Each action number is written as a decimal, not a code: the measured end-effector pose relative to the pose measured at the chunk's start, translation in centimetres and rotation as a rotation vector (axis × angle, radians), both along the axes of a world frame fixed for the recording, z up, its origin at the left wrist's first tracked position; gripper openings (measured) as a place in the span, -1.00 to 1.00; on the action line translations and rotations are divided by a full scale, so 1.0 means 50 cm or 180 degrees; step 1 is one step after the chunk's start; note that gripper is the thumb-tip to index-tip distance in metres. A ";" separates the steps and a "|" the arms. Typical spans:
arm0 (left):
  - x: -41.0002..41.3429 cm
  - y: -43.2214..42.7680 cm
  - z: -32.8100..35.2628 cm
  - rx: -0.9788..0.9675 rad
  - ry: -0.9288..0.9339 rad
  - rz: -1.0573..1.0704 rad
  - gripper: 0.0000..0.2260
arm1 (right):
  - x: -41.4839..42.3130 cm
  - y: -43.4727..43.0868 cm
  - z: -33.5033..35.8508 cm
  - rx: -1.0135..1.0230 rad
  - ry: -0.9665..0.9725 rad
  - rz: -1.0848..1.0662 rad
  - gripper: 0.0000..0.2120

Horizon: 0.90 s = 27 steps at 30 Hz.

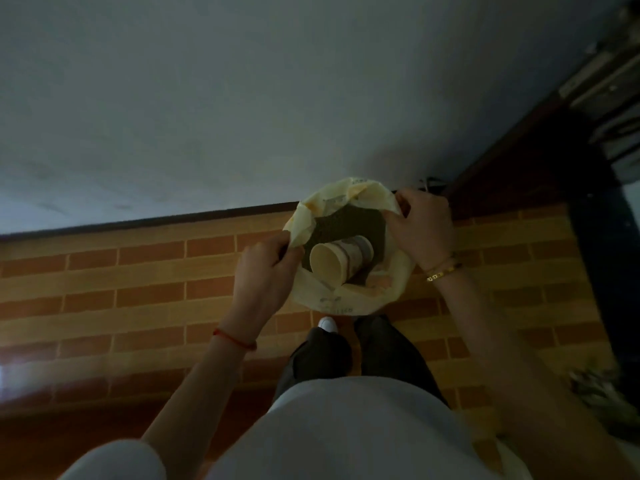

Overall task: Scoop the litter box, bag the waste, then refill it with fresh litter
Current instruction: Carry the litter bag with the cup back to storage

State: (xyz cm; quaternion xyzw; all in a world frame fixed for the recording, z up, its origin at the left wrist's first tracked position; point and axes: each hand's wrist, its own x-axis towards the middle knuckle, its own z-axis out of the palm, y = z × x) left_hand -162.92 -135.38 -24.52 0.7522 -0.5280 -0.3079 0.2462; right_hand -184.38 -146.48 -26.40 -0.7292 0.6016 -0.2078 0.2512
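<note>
Lighting: dim; we report fine detail only where it is legible.
Bag: we observe a pale yellow, crumpled plastic bag [332,301] with faint print, its mouth pulled wide, in front of the person's legs. Its underside is hidden, so we cannot tell whether it rests on anything.
Bag contents: we note dark, granular litter [346,223] filling the far half of the opening. A cream paper cup with a printed band [334,266] lies on its side on the litter, mouth towards the near left rim.
Left hand: the left hand [265,271] is at the left rim of the bag, fingers curled and pinching the rim's edge.
Right hand: the right hand [424,230] is at the far right rim, fingers curled over and gripping the plastic there.
Wrists: we record a thin red string bracelet [235,339] on the left and a gold link bracelet [443,271] on the right.
Clothing: a white shirt [346,427], dark trousers [381,348] and a white shoe tip [328,323] just below the bag's near rim.
Surroundings: an orange-brown, brick-pattern tiled floor [138,282] meets a plain grey wall [242,98]. A dark wooden frame [519,161] stands at the right.
</note>
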 end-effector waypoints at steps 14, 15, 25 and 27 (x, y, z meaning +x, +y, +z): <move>-0.183 0.030 0.076 -0.0033 0.0133 -0.1655 -0.71 | -0.238 0.287 0.084 0.0176 -0.0181 -0.1621 -0.75; -0.205 0.036 0.079 -0.0008 0.0207 -0.1755 -0.74 | -0.256 0.311 0.084 0.0179 -0.0179 -0.1749 -0.75; -0.449 0.146 0.089 -0.0015 0.0151 -0.3107 -0.71 | -0.437 0.612 0.098 0.0341 0.0026 -0.3153 -0.64; -0.502 0.185 0.092 -0.0024 0.0128 -0.3361 -0.78 | -0.470 0.689 0.099 0.0284 0.0063 -0.3412 -0.70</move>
